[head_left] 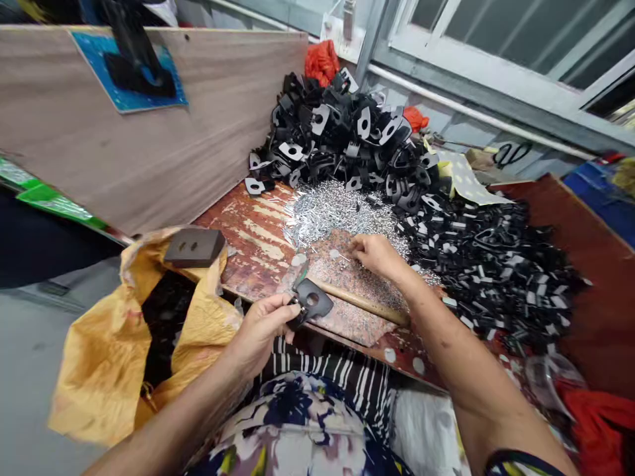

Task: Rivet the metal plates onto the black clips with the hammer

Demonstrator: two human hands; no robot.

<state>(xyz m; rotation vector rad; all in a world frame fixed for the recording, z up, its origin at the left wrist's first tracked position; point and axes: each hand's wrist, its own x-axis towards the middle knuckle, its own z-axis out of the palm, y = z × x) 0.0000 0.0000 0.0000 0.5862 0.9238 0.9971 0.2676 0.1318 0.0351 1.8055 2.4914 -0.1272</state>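
My left hand (pixel 262 327) is closed on a black plastic part (pixel 311 301) with a round hole, held just above the table's near edge. My right hand (pixel 377 254) reaches onto the worn red table (pixel 248 244) and pinches at a small silver pin (pixel 342 256) at the edge of a heap of silver pins (pixel 332 208). A big pile of black parts with white tabs (pixel 342 139) lies behind the pins. A second spread of smaller black pieces (pixel 496 258) lies to the right of my right arm.
A yellow sack (pixel 109 357) holding dark pieces hangs open at the left, with a brown block (pixel 194 246) on its rim. A wooden board (pixel 149 125) walls the left side. A wooden stick (pixel 357 299) lies near the front edge. Scissors (pixel 510 153) rest near the window.
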